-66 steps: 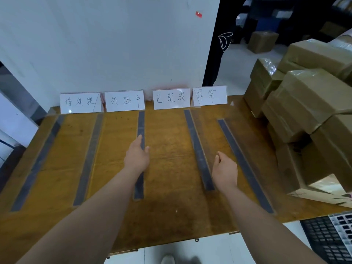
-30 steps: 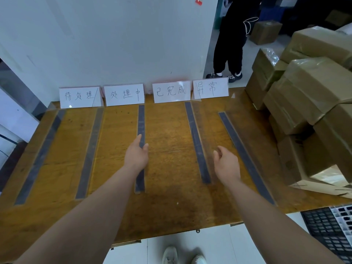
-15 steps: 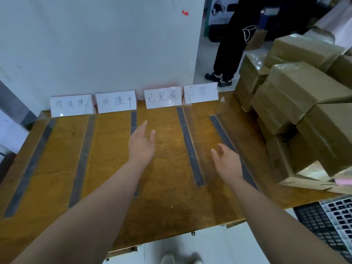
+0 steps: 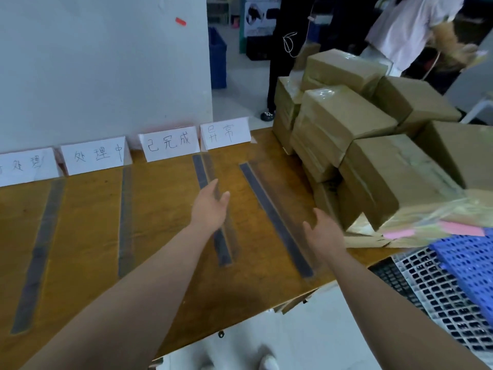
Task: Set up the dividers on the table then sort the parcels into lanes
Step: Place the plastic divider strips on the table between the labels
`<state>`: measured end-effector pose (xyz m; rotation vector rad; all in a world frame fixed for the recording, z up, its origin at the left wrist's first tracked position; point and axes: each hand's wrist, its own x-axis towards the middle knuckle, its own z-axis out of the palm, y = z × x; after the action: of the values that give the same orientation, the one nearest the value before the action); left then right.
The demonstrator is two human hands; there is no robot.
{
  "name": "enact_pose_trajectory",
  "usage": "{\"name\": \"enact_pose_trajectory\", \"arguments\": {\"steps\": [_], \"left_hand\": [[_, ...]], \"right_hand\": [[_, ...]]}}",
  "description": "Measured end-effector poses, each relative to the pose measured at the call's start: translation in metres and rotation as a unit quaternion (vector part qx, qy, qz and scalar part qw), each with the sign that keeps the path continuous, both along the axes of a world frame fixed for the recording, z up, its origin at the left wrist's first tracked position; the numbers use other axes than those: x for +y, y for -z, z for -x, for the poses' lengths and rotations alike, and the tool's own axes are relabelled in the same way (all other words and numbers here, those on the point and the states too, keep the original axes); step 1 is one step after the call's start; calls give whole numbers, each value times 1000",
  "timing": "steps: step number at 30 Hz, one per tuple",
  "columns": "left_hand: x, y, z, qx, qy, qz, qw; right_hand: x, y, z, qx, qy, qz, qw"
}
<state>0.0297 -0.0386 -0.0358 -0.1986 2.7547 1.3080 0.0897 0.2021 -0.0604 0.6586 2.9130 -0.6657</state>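
Observation:
Several dark divider strips lie lengthwise on the wooden table, among them one near the right side and one partly under my left hand. White handwritten label cards stand along the table's far edge. A stack of brown tape-wrapped parcels fills the table's right end. My left hand hovers over the middle of the table, fingers straight, holding nothing. My right hand is held out with loose fingers, just left of the lowest parcels, and holds nothing.
A white wall stands behind the label cards. Black and blue plastic crates sit below the table's right corner. Two people stand on the floor behind the parcel stack. My shoes show under the table's near edge.
Both hands have lifted off the divider strips and swung right toward the parcel stack. My view has turned right, so the left lanes slide toward the frame's edge.

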Motion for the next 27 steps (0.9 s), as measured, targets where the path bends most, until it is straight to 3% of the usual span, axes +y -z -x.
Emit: {"name": "enact_pose_trajectory", "arguments": {"steps": [7, 15, 27], "left_hand": [[37, 15, 6, -48, -46, 3, 998], [51, 20, 6, -54, -81, 1, 995], [55, 17, 9, -47, -133, 6, 990]], "right_hand": [[32, 13, 4, -16, -59, 10, 998], [38, 12, 13, 51, -15, 58, 997], [36, 6, 52, 38, -10, 67, 997]]}}
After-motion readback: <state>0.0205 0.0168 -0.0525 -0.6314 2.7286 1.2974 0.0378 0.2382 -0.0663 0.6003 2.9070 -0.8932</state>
